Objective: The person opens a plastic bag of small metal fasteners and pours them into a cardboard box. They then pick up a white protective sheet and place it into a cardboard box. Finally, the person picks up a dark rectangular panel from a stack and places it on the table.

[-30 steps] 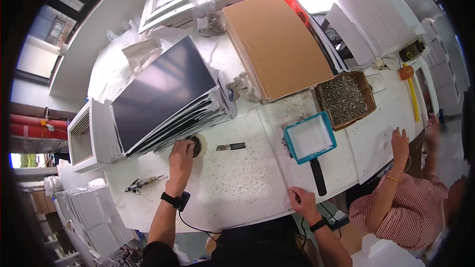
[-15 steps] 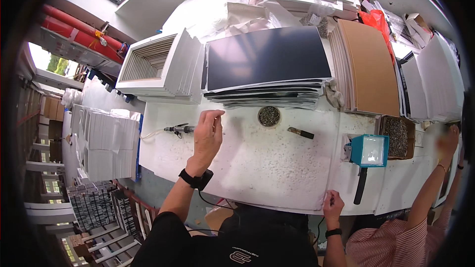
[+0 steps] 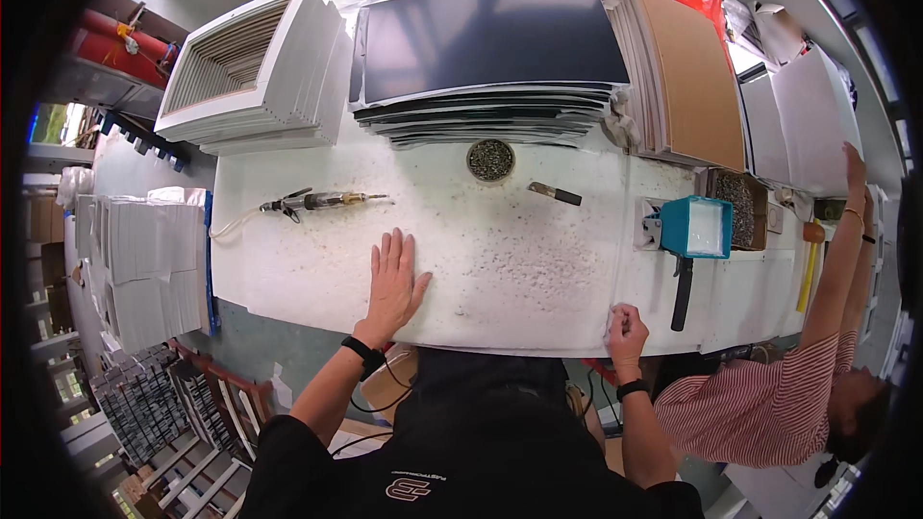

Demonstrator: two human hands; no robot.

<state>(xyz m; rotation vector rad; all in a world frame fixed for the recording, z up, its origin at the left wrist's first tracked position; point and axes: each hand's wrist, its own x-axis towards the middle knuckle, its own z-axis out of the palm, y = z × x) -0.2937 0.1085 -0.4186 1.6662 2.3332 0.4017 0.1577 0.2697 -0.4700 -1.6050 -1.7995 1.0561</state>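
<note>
Left grip (image 3: 394, 279): hand spread wide, palm down, fingers extended flat on the white counter (image 3: 519, 259), holding nothing. Right grip (image 3: 627, 327): hand curled into a loose fist at the counter's near edge, closed on the edge of the white sheet covering it; whether it pinches anything else cannot be told. Relative to the left hand: a pneumatic screwdriver (image 3: 322, 201) with hose lies just beyond and slightly left; a small round dish of screws (image 3: 490, 160) sits farther beyond and to the right; a short dark-handled tool (image 3: 555, 193) lies right of the dish; a teal-framed tool with black handle (image 3: 694, 235) lies well to the right. Stacked dark panels (image 3: 486, 48) and white frames (image 3: 255, 67) stand at the far side. Another person in a striped shirt (image 3: 769, 404) reaches across at far right.
</note>
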